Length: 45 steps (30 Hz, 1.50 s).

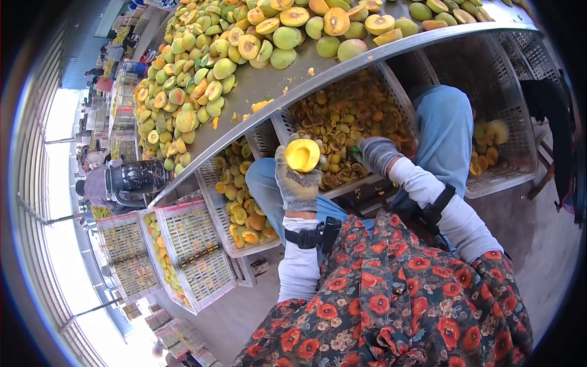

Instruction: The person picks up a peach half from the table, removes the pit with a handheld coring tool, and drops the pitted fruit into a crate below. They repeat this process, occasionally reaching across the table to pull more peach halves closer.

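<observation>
My left hand [296, 183], in a grey and yellow knitted glove, holds up a yellow peach half [302, 155] with a smooth hollow in its cut face. My right hand [380, 154], in a grey glove, is closed over the crate of peach scraps [351, 116] between my knees. Something dark green shows at its fingertips, too small to name. Above both hands runs the metal table [269, 98], heaped with halved peaches [202, 85], some with the stone in.
A crate of peach halves [244, 211] stands by my left knee, and another crate [501, 162] by my right, with a blurred fruit piece above it. Stacked white crates [192, 251] are at the left. A person [95, 186] sits beyond the table's left edge.
</observation>
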Tool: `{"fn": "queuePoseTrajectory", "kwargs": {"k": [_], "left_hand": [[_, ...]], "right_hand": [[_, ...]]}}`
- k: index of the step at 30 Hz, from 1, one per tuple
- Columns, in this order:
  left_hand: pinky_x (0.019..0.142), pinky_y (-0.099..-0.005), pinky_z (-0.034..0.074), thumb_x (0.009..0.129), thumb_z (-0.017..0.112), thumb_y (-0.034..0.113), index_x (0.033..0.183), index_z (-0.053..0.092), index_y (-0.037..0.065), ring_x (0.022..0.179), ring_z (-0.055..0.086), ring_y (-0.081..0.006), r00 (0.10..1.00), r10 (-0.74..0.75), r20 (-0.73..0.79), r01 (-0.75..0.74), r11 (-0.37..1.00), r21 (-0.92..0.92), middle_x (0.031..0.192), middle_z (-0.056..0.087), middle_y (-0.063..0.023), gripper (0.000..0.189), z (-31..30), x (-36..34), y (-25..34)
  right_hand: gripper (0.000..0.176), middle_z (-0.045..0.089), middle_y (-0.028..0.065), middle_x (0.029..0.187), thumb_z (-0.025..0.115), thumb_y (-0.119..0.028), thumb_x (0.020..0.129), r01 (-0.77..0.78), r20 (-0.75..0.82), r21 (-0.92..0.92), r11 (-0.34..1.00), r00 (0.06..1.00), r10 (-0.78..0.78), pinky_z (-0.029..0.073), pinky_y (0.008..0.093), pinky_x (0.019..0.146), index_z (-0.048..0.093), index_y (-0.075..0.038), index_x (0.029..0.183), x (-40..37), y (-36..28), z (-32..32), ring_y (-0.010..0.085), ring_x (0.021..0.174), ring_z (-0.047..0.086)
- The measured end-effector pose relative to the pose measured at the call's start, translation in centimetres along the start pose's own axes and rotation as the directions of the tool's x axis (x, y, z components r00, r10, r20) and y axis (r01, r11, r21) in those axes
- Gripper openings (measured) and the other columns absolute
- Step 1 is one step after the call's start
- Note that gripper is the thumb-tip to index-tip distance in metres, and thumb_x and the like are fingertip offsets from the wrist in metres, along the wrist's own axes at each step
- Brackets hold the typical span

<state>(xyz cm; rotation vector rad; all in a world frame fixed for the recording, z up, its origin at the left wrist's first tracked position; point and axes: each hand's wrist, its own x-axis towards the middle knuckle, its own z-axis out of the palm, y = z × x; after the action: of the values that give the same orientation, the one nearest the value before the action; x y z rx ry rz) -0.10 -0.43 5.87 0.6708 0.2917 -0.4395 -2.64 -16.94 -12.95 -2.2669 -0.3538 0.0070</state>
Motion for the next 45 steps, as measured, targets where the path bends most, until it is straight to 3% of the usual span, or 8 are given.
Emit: {"fn": "queuePoseTrajectory", "kwargs": {"k": [7, 10, 25, 31, 36, 38, 42, 45], "left_hand": [[0.061, -0.036, 0.052, 0.082, 0.059, 0.04, 0.101, 0.054, 0.007, 0.078, 0.06, -0.0221, 0.994, -0.09, -0.058, 0.091, 0.996, 0.011, 0.09, 0.06, -0.008, 0.038, -1.0, -1.4, -1.4], [0.056, -0.0341, 0.053, 0.082, 0.059, 0.039, 0.099, 0.054, 0.007, 0.076, 0.06, -0.0207, 0.997, -0.083, -0.007, 0.083, 0.996, 0.041, 0.091, 0.06, -0.0071, 0.037, -1.3, -1.0, -1.8], [0.05, -0.0312, 0.053, 0.082, 0.06, 0.033, 0.099, 0.052, 0.007, 0.071, 0.06, -0.0186, 0.998, -0.005, -0.07, 0.009, 0.999, 0.049, 0.09, 0.059, -0.0057, 0.032, -0.5, -1.5, -2.3], [0.057, -0.0322, 0.052, 0.078, 0.065, 0.029, 0.102, 0.051, 0.003, 0.073, 0.059, -0.0223, 0.979, 0.182, -0.092, -0.167, 0.973, 0.157, 0.09, 0.058, -0.0099, 0.038, 1.2, -3.9, 0.3], [0.073, -0.0337, 0.048, 0.074, 0.07, 0.02, 0.108, 0.055, 0.002, 0.087, 0.055, -0.0271, 0.656, 0.747, -0.108, -0.364, 0.438, 0.822, 0.1, 0.055, -0.0117, 0.041, -5.3, -3.4, 9.6], [0.078, -0.0342, 0.046, 0.072, 0.071, 0.021, 0.102, 0.06, 0.003, 0.087, 0.055, -0.0258, 0.315, 0.86, 0.401, 0.284, -0.489, 0.825, 0.091, 0.058, -0.0119, 0.036, -2.0, -2.8, 11.7], [0.086, -0.034, 0.042, 0.069, 0.07, 0.021, 0.104, 0.059, 0.001, 0.096, 0.053, -0.0261, 0.597, 0.592, 0.542, -0.277, -0.481, 0.832, 0.1, 0.057, -0.0148, 0.042, 8.4, 5.4, 10.6], [0.093, -0.0384, 0.038, 0.07, 0.067, 0.024, 0.116, 0.054, 0.014, 0.112, 0.045, -0.0306, 0.622, 0.154, 0.767, -0.346, -0.825, 0.446, 0.121, 0.048, -0.0136, 0.048, 13.0, 12.6, 7.3]], "right_hand": [[0.025, 0.06, 0.0196, 0.074, 0.063, -0.019, 0.075, -0.235, 0.001, 0.25, 0.939, 0.97, 0.242, 0.048, 0.0404, 0.063, 0.052, -0.002, 0.09, 2.3, -10.9, -8.5, 0.0339, 0.074, 0.06], [0.014, 0.059, 0.0186, 0.078, 0.05, -0.013, 0.082, -0.235, -0.061, -0.161, 0.959, 0.972, 0.227, 0.047, 0.0402, 0.062, 0.051, -0.004, 0.093, 1.4, -13.9, -10.8, 0.0345, 0.076, 0.059], [0.016, 0.06, 0.016, 0.076, 0.05, -0.012, 0.08, -0.307, -0.159, -0.438, 0.845, 0.952, 0.263, 0.049, 0.0375, 0.051, 0.048, -0.005, 0.094, 1.1, -15.5, -9.7, 0.029, 0.066, 0.063], [0.017, 0.061, 0.0155, 0.076, 0.054, -0.017, 0.079, -0.388, -0.287, -0.088, 0.917, 0.892, 0.35, 0.048, 0.043, 0.059, 0.048, -0.005, 0.09, 1.2, -13.5, -7.0, 0.034, 0.07, 0.061], [0.018, 0.062, 0.0137, 0.074, 0.055, -0.015, 0.079, -0.608, -0.175, -0.36, 0.708, 0.789, 0.589, 0.048, 0.04, 0.056, 0.052, -0.009, 0.096, -0.2, -7.2, -5.6, 0.0316, 0.069, 0.062], [0.022, 0.064, 0.0119, 0.08, 0.055, -0.014, 0.079, -0.617, -0.112, -0.479, 0.624, 0.748, 0.654, 0.05, 0.0376, 0.06, 0.053, -0.009, 0.1, 0.0, -7.1, -5.3, 0.0284, 0.074, 0.064], [0.017, 0.063, 0.0159, 0.076, 0.059, -0.021, 0.076, -0.53, 0.016, -0.246, 0.812, 0.835, 0.55, 0.049, 0.0432, 0.061, 0.059, -0.007, 0.084, 0.2, -6.7, -3.1, 0.0319, 0.073, 0.062], [0.025, 0.061, 0.0199, 0.074, 0.062, -0.029, 0.074, -0.496, 0.031, -0.026, 0.868, 0.867, 0.497, 0.047, 0.0442, 0.062, 0.057, -0.006, 0.085, 0.0, -7.0, -3.7, 0.0372, 0.073, 0.059]]}}
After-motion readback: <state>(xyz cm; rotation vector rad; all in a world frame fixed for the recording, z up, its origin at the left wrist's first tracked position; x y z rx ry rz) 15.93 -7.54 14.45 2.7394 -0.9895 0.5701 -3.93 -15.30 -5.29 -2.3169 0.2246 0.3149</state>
